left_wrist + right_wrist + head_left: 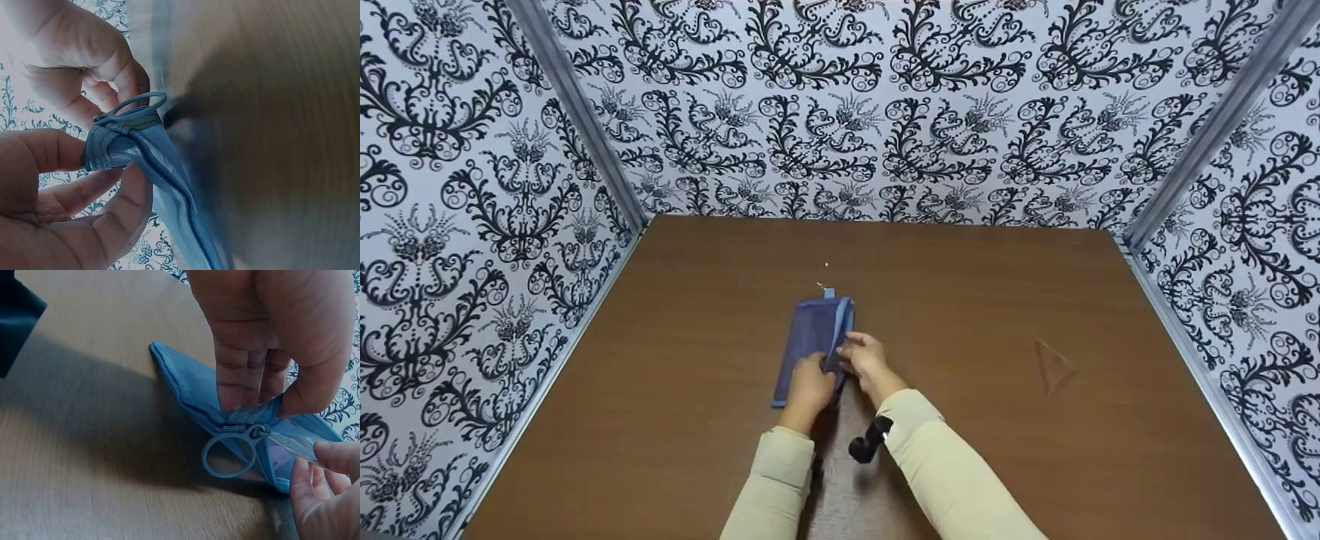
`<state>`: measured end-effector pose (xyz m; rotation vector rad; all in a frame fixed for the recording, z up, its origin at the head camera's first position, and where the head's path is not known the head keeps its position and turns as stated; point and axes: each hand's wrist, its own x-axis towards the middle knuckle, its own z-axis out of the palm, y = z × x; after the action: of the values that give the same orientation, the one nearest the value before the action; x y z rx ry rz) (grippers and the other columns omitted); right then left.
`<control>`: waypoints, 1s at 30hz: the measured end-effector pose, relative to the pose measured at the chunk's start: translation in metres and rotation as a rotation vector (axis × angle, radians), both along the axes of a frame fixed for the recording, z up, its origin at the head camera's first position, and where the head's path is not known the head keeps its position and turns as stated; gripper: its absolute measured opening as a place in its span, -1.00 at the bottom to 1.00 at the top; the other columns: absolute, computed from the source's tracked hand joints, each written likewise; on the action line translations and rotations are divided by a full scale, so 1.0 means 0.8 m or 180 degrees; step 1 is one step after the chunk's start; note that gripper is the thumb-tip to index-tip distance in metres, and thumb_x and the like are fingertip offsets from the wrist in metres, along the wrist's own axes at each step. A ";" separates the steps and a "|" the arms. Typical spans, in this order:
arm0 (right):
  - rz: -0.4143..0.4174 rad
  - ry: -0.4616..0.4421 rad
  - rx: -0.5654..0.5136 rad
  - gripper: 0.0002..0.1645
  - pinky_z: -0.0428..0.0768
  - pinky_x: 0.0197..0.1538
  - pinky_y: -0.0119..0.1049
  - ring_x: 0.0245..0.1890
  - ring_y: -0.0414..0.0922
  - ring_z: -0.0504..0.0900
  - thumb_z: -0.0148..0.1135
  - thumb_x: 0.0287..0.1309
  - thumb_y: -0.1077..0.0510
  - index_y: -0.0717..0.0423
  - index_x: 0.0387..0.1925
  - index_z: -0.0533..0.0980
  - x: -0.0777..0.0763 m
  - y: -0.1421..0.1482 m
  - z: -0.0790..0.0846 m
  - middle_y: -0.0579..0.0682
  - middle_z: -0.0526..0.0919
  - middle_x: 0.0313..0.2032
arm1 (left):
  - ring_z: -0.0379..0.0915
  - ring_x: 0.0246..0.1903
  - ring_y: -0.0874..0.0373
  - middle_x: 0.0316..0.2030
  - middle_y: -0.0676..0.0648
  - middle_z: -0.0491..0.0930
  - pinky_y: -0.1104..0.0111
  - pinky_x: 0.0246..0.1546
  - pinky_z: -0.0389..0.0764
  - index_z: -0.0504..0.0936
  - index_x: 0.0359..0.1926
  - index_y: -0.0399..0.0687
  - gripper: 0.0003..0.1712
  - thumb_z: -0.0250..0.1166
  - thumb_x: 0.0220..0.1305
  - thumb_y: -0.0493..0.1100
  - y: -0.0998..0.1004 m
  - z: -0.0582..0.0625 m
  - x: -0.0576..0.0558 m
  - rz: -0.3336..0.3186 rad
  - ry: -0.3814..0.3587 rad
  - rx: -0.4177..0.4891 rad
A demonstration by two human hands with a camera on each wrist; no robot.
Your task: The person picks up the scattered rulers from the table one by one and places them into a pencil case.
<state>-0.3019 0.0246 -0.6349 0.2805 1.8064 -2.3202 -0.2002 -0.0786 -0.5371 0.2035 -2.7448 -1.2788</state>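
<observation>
A blue mesh zip pouch (810, 330) lies lengthwise on the table, with its near end lifted and its zip side gaping. My left hand (810, 384) grips the near corner between thumb and fingers, as the left wrist view shows with the hand (73, 208) at the pouch (169, 185). At the opening, my right hand (868, 361) pinches a thin clear plastic piece (298, 447) that reaches into the pouch; its exact kind is unclear. A grey-blue zip-pull ring (228, 455) hangs at that end. Something pinkish (279, 454) shows inside.
A transparent triangular set square (1054, 367) lies on the brown table (960, 300) to the right. A blue tab (829, 293) sticks out at the pouch's far end. Black-and-white patterned walls (840, 112) enclose the table. A black wrist camera (871, 441) hangs under the right sleeve.
</observation>
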 end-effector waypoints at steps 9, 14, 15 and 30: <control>0.0109 -0.0143 0.0023 -0.45 0.68 -0.22 -0.14 -0.23 -0.06 0.65 0.30 -0.05 0.44 0.15 0.06 0.52 -0.094 -0.005 -0.154 0.10 0.60 -0.16 | 0.46 -0.01 -0.34 -0.10 -0.47 0.53 -0.03 0.06 0.47 0.53 0.04 -0.51 -0.54 0.21 0.06 -0.39 -0.001 0.003 -0.001 -0.0019 0.0012 0.0002; 0.0144 -0.0150 0.0016 -0.43 0.68 -0.21 -0.09 -0.20 -0.01 0.67 0.31 -0.08 0.44 0.11 0.05 0.55 -0.117 -0.008 -0.193 0.15 0.60 -0.09 | 0.47 -0.02 -0.34 -0.11 -0.47 0.54 -0.04 0.06 0.47 0.53 0.03 -0.52 -0.54 0.21 0.04 -0.39 -0.001 0.003 0.000 -0.0030 0.0047 -0.0003; 0.0144 -0.0151 0.0024 -0.43 0.68 -0.20 -0.09 -0.20 0.00 0.67 0.30 -0.09 0.45 0.10 0.05 0.55 -0.122 -0.009 -0.200 0.16 0.60 -0.09 | 0.47 -0.02 -0.34 -0.11 -0.47 0.54 -0.03 0.06 0.47 0.53 0.03 -0.51 -0.54 0.21 0.04 -0.39 -0.002 0.004 0.000 -0.0025 0.0044 0.0004; 0.0272 -0.0124 0.0010 -0.41 0.68 -0.24 -0.16 -0.31 -0.05 0.69 0.19 -0.05 0.50 0.20 0.10 0.52 -0.108 -0.011 -0.178 0.10 0.64 -0.20 | 0.45 0.03 -0.32 -0.06 -0.46 0.53 -0.01 0.10 0.46 0.52 0.06 -0.49 -0.52 0.18 0.06 -0.39 -0.002 0.007 0.001 -0.0029 -0.0065 -0.0002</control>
<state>-0.3881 0.0158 -0.7775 0.2424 1.7682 -2.2389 -0.1998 -0.0799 -0.5311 0.2052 -2.7663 -1.2850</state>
